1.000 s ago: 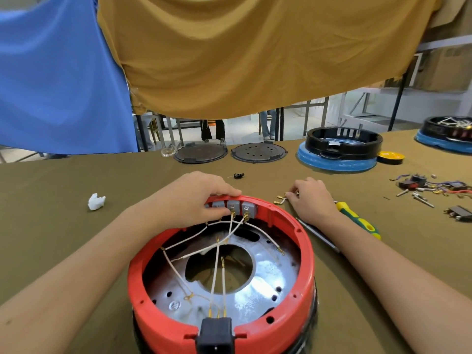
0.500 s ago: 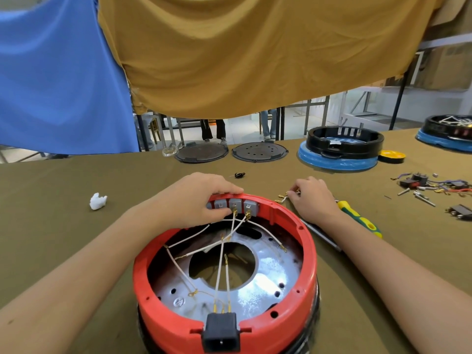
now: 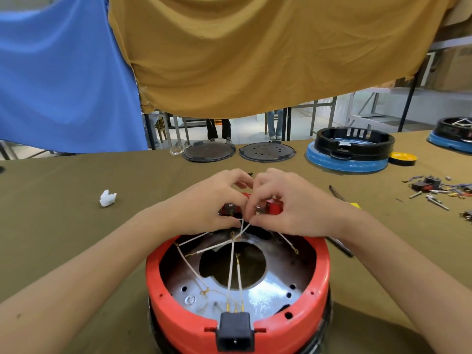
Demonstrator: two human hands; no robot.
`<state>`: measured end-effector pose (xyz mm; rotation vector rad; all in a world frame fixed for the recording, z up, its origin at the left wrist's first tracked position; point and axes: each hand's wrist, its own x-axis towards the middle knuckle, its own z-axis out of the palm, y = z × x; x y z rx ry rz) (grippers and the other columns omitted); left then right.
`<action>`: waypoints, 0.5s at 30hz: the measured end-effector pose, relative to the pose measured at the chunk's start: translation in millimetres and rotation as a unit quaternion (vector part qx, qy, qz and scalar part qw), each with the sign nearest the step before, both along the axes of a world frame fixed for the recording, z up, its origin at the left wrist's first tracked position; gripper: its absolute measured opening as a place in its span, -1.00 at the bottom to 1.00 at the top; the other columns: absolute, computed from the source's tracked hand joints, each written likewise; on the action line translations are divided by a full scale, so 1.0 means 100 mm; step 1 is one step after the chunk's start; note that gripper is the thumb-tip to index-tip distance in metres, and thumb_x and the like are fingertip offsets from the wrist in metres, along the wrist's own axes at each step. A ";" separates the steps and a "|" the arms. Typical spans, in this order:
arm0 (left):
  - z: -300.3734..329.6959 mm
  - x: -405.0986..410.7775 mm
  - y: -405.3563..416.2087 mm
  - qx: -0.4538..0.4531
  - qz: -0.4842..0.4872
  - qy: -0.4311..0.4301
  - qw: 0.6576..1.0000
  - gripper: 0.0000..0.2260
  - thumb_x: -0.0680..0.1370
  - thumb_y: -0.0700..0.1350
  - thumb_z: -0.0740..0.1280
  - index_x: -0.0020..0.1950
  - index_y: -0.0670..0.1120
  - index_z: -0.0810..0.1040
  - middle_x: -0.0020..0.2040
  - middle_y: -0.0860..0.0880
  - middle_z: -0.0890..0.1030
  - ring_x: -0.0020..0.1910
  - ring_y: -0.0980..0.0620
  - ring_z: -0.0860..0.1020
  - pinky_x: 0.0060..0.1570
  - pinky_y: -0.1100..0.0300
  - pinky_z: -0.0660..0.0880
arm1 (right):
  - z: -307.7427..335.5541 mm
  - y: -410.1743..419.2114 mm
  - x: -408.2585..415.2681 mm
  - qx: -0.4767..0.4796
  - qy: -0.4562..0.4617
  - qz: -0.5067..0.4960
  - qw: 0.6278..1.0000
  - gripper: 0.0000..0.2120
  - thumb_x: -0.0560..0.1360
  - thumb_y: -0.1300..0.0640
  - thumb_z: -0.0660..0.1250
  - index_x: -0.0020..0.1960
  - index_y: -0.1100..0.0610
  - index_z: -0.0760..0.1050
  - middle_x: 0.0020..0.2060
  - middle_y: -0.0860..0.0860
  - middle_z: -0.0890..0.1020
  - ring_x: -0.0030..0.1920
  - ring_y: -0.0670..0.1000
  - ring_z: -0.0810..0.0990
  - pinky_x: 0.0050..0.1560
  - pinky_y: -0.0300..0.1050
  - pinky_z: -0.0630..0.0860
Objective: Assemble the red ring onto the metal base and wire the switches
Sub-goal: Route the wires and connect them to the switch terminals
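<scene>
**Both hands at the switches on the red ring's far rim**

The bench (image 3: 63,251) carries the red ring (image 3: 319,284), seated on the metal base (image 3: 258,295). At the ring's far rim, the left hand (image 3: 207,205) and right hand (image 3: 288,208) meet, fingers curled, each pinching the white wires (image 3: 231,264) just below the switches (image 3: 229,208). A black socket (image 3: 235,330) sits in the ring's near rim.

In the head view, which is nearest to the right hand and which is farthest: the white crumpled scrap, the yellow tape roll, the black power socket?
From the right hand:
1. Black power socket, on the ring's near edge.
2. Yellow tape roll, far right.
3. White crumpled scrap, out to the left.
</scene>
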<state>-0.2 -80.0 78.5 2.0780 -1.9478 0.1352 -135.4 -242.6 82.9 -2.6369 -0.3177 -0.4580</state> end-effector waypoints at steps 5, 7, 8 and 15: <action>-0.01 0.02 -0.01 -0.012 0.000 0.017 1.000 -0.98 0.49 -0.17 0.51 -0.09 -0.08 0.73 0.25 -0.01 0.48 0.25 0.03 0.44 0.25 0.27 0.33 | -0.01 0.05 0.00 -0.067 0.032 -0.002 0.997 -0.88 0.44 0.09 0.51 -0.03 -0.07 0.71 -0.20 -0.11 0.50 -0.08 -0.10 0.43 0.06 -0.13 0.38; -0.02 0.02 -0.02 -0.010 0.005 0.038 0.999 -0.98 0.49 -0.19 0.51 -0.11 -0.10 0.73 0.24 -0.03 0.50 0.22 0.05 0.47 0.20 0.34 0.35 | -0.01 0.09 0.01 -0.101 0.043 -0.004 0.994 -0.86 0.46 0.05 0.49 0.01 -0.08 0.70 -0.15 -0.10 0.53 -0.04 -0.08 0.43 0.10 -0.11 0.37; -0.02 0.03 -0.03 -0.009 0.007 0.049 0.999 -0.99 0.48 -0.19 0.52 -0.11 -0.11 0.74 0.23 -0.03 0.51 0.20 0.08 0.48 0.18 0.37 0.35 | -0.02 0.10 0.02 -0.111 0.049 -0.008 0.993 -0.86 0.47 0.04 0.48 0.03 -0.08 0.69 -0.13 -0.10 0.53 -0.03 -0.08 0.43 0.11 -0.11 0.36; -0.03 0.07 -0.06 -0.008 0.014 0.078 0.997 -0.99 0.46 -0.21 0.53 -0.15 -0.12 0.74 0.22 0.04 0.52 0.16 0.18 0.53 0.19 0.20 0.46 | 0.00 0.09 0.01 -0.058 0.064 0.004 0.996 -0.93 0.44 0.11 0.52 -0.10 -0.05 0.71 -0.14 -0.09 0.59 -0.06 -0.09 0.53 0.00 -0.12 0.45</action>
